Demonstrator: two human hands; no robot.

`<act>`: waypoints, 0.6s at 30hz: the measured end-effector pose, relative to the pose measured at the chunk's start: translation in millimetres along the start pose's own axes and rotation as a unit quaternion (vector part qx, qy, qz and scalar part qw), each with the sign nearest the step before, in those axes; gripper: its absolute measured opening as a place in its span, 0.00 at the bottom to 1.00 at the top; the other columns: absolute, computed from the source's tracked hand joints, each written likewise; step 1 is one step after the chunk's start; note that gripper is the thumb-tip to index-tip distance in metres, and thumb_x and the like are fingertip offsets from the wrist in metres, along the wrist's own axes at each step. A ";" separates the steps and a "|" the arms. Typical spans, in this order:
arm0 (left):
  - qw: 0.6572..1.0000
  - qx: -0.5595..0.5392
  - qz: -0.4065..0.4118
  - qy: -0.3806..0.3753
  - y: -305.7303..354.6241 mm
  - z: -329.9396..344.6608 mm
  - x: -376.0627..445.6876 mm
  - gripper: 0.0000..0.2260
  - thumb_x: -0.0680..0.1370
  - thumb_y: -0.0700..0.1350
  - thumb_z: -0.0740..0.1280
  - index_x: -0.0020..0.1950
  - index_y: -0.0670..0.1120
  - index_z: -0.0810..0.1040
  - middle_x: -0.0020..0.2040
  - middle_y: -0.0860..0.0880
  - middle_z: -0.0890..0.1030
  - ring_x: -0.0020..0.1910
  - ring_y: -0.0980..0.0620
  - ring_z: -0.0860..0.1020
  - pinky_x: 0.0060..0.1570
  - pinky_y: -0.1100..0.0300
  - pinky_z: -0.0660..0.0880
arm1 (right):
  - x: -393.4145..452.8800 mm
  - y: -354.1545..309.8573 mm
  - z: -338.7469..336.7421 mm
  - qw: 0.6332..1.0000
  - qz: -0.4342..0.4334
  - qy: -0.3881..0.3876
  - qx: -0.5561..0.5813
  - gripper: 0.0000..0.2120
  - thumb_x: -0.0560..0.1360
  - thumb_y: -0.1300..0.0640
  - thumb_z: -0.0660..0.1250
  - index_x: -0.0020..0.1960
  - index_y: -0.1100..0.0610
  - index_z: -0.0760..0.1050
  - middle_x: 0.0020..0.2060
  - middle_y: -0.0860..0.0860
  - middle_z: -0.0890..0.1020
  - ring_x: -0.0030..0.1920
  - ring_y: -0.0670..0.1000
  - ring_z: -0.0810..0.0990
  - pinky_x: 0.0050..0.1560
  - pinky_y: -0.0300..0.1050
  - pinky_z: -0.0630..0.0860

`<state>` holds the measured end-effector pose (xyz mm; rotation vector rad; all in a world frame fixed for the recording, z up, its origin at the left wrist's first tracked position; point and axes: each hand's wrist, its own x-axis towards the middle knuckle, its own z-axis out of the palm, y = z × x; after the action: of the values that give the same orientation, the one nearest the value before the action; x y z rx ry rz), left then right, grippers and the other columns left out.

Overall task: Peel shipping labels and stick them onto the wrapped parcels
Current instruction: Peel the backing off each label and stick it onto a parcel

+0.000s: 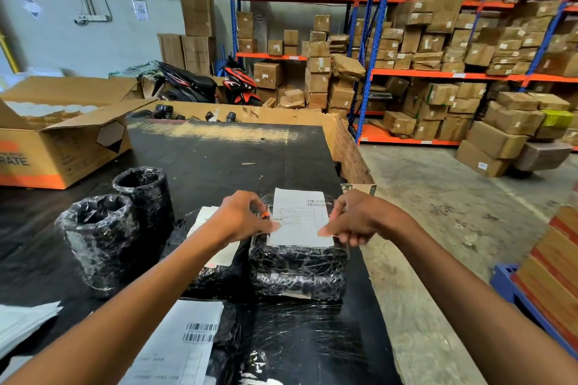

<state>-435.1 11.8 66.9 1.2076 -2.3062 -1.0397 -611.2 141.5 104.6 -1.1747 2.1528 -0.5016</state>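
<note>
A white shipping label (pixel 300 218) lies on top of a black wrapped parcel (pixel 297 259) near the table's right edge. My left hand (pixel 242 217) presses the label's left edge with its fingertips. My right hand (pixel 359 217) pinches the label's right edge, index finger laid along its lower right corner. A second wrapped parcel (pixel 298 286) lies just in front of the first. Another labelled parcel (pixel 215 259) sits to the left, partly hidden by my left forearm. Near the bottom lies a further label (pixel 184 344) on a wrapped parcel.
Two tall wrapped cylinders (pixel 109 234) stand at the left on the black table (pixel 219 153). An open cardboard box (pixel 62 141) sits at far left. White sheets (pixel 25 322) lie at the lower left. Shelves of boxes (pixel 438 50) fill the background; concrete floor lies to the right.
</note>
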 end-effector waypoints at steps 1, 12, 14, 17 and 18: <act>0.999 0.048 0.024 0.006 0.1 -0.1 -1.0 0.18 0.70 0.50 0.76 0.54 0.43 0.78 0.46 0.47 0.79 0.39 0.52 0.75 0.32 0.62 0.70 | 1.9 -1.7 -0.4 0.998 -0.013 0.035 -0.058 0.13 0.69 0.53 0.75 0.44 0.62 0.77 0.31 0.54 0.80 0.26 0.48 0.76 0.27 0.40 0.73; 0.984 0.146 0.010 -0.101 -20.8 23.9 -6.1 0.30 0.81 0.61 0.45 0.78 0.52 0.38 0.68 0.38 0.74 0.70 0.39 0.67 0.70 0.48 0.60 | 78.5 -12.6 45.6 0.953 -0.233 0.022 -0.193 0.23 0.83 0.46 0.48 0.76 0.48 0.57 0.77 0.49 0.56 0.78 0.50 0.51 0.75 0.49 0.47; 0.987 0.140 0.010 -0.083 -22.6 24.6 -4.7 0.30 0.81 0.61 0.46 0.79 0.51 0.41 0.61 0.38 0.78 0.67 0.39 0.70 0.69 0.48 0.62 | 89.6 -16.6 42.3 0.960 -0.199 0.032 -0.196 0.24 0.82 0.43 0.49 0.75 0.49 0.60 0.76 0.50 0.60 0.77 0.51 0.56 0.75 0.51 0.52; 0.992 0.082 0.001 -0.091 -19.7 25.8 -10.0 0.29 0.81 0.60 0.48 0.79 0.52 0.42 0.73 0.41 0.68 0.72 0.42 0.66 0.70 0.55 0.59 | 93.0 -3.9 37.9 0.978 -0.106 0.102 -0.149 0.29 0.79 0.38 0.49 0.76 0.51 0.59 0.77 0.54 0.58 0.77 0.55 0.55 0.75 0.55 0.53; 0.993 0.073 0.000 -0.094 -18.4 26.0 -11.3 0.29 0.81 0.60 0.49 0.79 0.53 0.42 0.75 0.42 0.65 0.73 0.43 0.65 0.70 0.56 0.58 | 88.9 3.1 38.3 0.986 -0.074 0.116 -0.097 0.31 0.79 0.37 0.50 0.77 0.51 0.56 0.77 0.56 0.55 0.77 0.56 0.54 0.75 0.54 0.54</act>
<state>-433.3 25.9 36.2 1.2101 -2.5652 -1.0404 -623.0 66.6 44.3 -1.4537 2.3652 -0.5256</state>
